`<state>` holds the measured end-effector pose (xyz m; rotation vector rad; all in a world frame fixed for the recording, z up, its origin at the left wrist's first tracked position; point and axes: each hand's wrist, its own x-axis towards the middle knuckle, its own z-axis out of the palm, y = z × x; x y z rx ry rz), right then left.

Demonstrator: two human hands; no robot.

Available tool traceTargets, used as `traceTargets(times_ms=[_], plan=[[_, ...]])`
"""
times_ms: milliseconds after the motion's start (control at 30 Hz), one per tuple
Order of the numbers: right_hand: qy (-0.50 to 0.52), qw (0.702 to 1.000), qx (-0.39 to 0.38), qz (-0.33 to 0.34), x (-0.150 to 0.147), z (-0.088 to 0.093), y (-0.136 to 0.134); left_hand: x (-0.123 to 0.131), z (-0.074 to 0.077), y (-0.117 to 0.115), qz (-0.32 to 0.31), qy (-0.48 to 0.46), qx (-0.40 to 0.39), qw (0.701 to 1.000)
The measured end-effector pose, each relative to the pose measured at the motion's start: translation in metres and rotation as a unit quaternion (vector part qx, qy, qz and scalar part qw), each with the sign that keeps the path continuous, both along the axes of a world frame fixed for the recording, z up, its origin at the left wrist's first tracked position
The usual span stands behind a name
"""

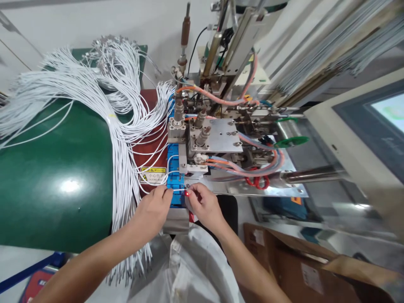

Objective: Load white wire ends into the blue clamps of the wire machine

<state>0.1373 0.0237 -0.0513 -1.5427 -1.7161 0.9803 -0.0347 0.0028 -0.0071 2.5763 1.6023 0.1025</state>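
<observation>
My left hand (154,210) pinches a white cable (179,190) at the near end of a row of blue cable holders (175,181). On the other side of that row, my right hand (206,207) has its thumb and forefinger closed at the cable's tip. A small red light shows on or beside the right thumb; the tip itself is mostly hidden. More white cables lie across the holders farther back, running under the metal machine head (216,134). To the left, a thick bundle of white cables (118,168) hangs over the table edge.
A green-topped table (78,202) stands left, with another cable pile (116,59) behind. A yellow warning label (153,175) is on the red-brown surface. Air hoses (217,100), a wire spool (288,130) and a screen panel (372,113) are right. Cardboard boxes (284,269) stand below.
</observation>
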Motion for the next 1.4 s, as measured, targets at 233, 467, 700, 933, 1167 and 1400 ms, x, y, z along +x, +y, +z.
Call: traceTargets(times_ms=[233, 467, 700, 933, 1167, 1400], plan=[[0.036, 0.998, -0.045, 0.024, 0.004, -0.002, 0.005, 0.005, -0.001, 0.004, 0.022, 0.017, -0.057, 0.998], [-0.028, 0.999, 0.037, 0.028, -0.001, -0.009, 0.008, 0.000, -0.005, 0.005, -0.014, 0.014, -0.009, 1.000], [0.017, 0.998, 0.052, -0.039, -0.016, -0.020, 0.004, 0.007, 0.001, -0.001, -0.023, 0.056, 0.063, 0.996], [0.066, 0.997, 0.001, -0.041, -0.009, -0.020, 0.007, -0.007, 0.003, 0.018, -0.001, -0.111, -0.039, 0.993], [0.193, 0.964, 0.029, -0.179, 0.003, -0.007, 0.009, -0.018, -0.005, 0.032, -0.012, -0.173, -0.053, 0.983], [0.254, 0.948, 0.055, -0.182, 0.013, 0.004, 0.004, -0.022, -0.010, 0.031, -0.085, -0.042, 0.033, 0.995]])
